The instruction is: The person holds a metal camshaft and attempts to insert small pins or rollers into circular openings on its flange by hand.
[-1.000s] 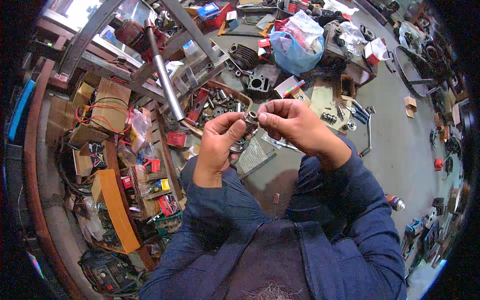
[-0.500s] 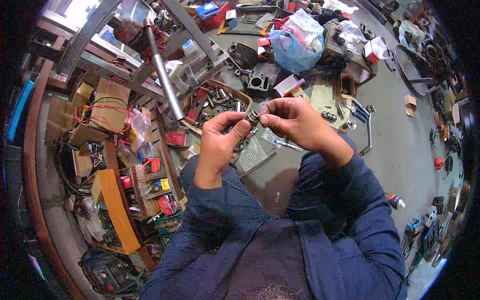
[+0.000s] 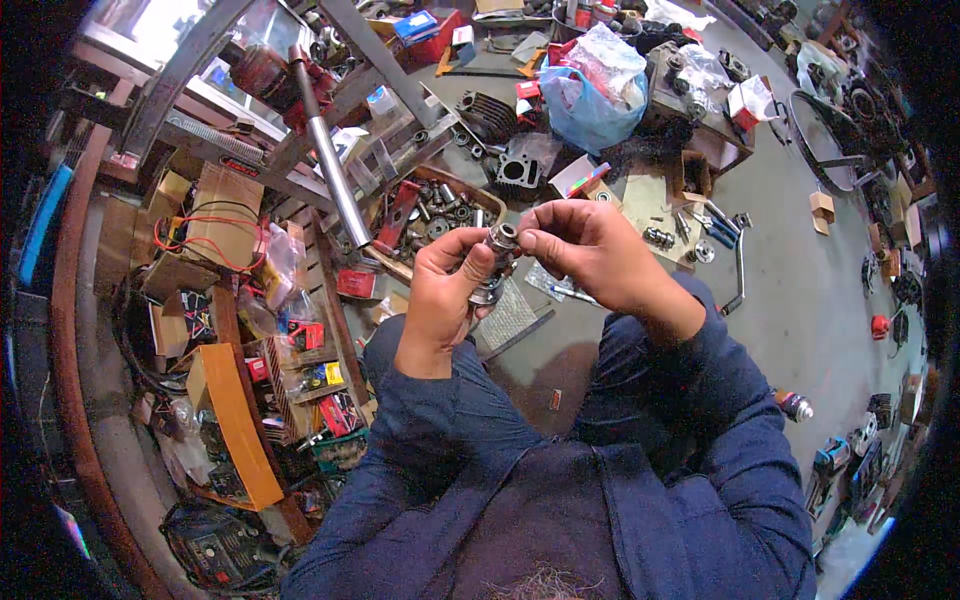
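My left hand (image 3: 445,295) is closed around a short stepped metal shaft (image 3: 503,236), with the thumb along its side. The shaft is tilted, its ringed end up and a wider shiny round part showing below the fingers. Against the ringed end, the thumb and forefinger of my right hand (image 3: 590,250) are pinched together. What lies between those two fingertips is hidden. Both hands are above my knees. Beyond them is a wooden tray (image 3: 490,195) heaped with small metal parts.
A metal engine cylinder (image 3: 518,170) and a blue plastic bag (image 3: 590,105) stand farther away. To the right, cardboard (image 3: 650,195) carries metal parts, with blue-handled pliers (image 3: 718,228) beside it. A steel bar (image 3: 335,175) slants down from a frame at the left, near an orange box (image 3: 240,430).
My left hand has turned the shaft slightly, so more of its side and its lower round part shows. My right fingertips stay at its ringed end. The view has shifted a little.
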